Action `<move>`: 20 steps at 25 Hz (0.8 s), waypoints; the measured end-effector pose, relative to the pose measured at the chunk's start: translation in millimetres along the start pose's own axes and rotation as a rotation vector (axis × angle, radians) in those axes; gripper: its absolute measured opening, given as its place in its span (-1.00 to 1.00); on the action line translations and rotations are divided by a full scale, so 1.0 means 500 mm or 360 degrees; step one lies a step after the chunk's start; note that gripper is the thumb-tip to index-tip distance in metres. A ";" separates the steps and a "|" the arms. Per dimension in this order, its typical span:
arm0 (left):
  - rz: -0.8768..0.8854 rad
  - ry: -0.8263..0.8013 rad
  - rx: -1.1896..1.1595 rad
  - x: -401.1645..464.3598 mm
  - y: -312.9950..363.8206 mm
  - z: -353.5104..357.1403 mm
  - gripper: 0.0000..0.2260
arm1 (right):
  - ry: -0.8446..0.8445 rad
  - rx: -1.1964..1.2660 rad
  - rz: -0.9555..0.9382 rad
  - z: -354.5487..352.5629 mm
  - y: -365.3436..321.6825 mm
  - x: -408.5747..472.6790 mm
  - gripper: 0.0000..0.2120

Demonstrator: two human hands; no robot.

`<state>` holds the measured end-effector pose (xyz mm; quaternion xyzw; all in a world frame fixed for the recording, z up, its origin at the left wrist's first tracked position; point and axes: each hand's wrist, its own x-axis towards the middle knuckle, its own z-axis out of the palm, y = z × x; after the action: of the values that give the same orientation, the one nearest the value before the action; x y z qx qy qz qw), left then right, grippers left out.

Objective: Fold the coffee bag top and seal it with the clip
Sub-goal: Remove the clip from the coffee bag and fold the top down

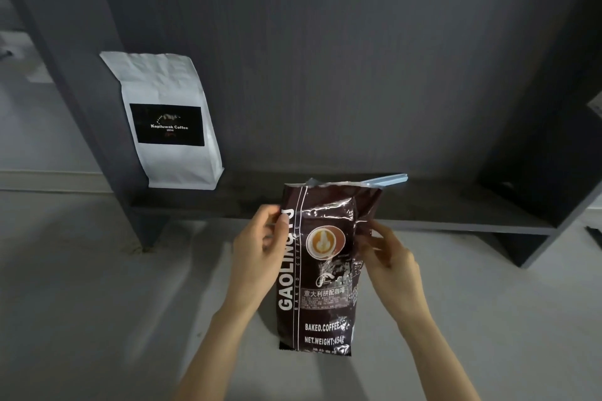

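Observation:
A dark brown glossy coffee bag (321, 270) with white lettering and a latte picture stands upright in the middle of the view. My left hand (260, 247) grips its upper left edge with thumb and fingers. My right hand (391, 257) pinches the crumpled upper right side. The bag's top is creased and slightly open. A light blue clip (387, 180) lies on the dark shelf just behind the bag's top, partly hidden by it.
A white coffee bag (169, 120) with a black label stands at the left end of the low dark shelf (456, 208). The shelf's dark back panel rises behind, with upright side panels left and right. Pale floor (81, 286) lies below.

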<state>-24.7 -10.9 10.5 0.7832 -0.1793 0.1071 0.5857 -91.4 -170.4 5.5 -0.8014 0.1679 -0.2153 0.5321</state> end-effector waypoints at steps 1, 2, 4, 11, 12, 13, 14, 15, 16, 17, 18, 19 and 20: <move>0.0013 -0.0003 -0.0009 -0.003 0.004 -0.001 -0.94 | 0.0085 0.0029 -0.0055 -0.006 -0.005 -0.001 -0.72; 0.0023 -0.0012 -0.0023 -0.008 0.006 -0.003 -0.94 | 0.0170 0.0059 -0.0135 -0.012 -0.013 0.000 -0.73; 0.0039 -0.0036 -0.0044 -0.016 0.011 -0.008 -0.89 | 0.0290 0.0033 -0.0332 -0.024 -0.034 0.005 -0.71; 0.0052 -0.0070 -0.0139 -0.032 0.006 -0.014 -0.93 | 0.0190 -0.0420 -0.0541 -0.021 -0.067 0.024 -0.71; 0.0054 -0.0077 -0.0161 -0.033 0.005 -0.015 -0.90 | 0.0190 -0.0440 -0.0538 -0.019 -0.066 0.025 -0.73; 0.0061 -0.0078 -0.0169 -0.033 0.004 -0.015 -0.88 | 0.0189 -0.0446 -0.0534 -0.019 -0.065 0.026 -0.75; 0.0064 -0.0075 -0.0165 -0.033 0.003 -0.015 -0.87 | 0.0186 -0.0443 -0.0533 -0.019 -0.065 0.027 -0.79; 0.0065 -0.0070 -0.0161 -0.032 0.004 -0.015 -0.88 | 0.0184 -0.0432 -0.0539 -0.020 -0.065 0.029 -0.83; 0.0063 -0.0064 -0.0160 -0.032 0.005 -0.015 -0.91 | 0.0183 -0.0424 -0.0554 -0.020 -0.063 0.029 -0.87; 0.0064 -0.0062 -0.0162 -0.032 0.006 -0.015 -0.92 | 0.0183 -0.0426 -0.0563 -0.022 -0.063 0.029 -0.91; 0.0065 -0.0066 -0.0164 -0.033 0.009 -0.015 -0.90 | 0.0172 -0.0432 -0.0567 -0.026 -0.063 0.030 -0.94; 0.0066 -0.0079 -0.0166 -0.033 0.011 -0.016 -0.88 | 0.0139 -0.0425 -0.0560 -0.032 -0.065 0.031 -0.94; 0.0065 -0.0096 -0.0163 -0.032 0.012 -0.017 -0.86 | 0.0081 -0.0396 -0.0534 -0.038 -0.069 0.033 -0.91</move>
<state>-41.5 -1.7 12.1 0.7512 -0.2182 0.0861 0.6170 -85.9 -180.3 46.8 -0.8721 0.0707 -0.2987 0.3812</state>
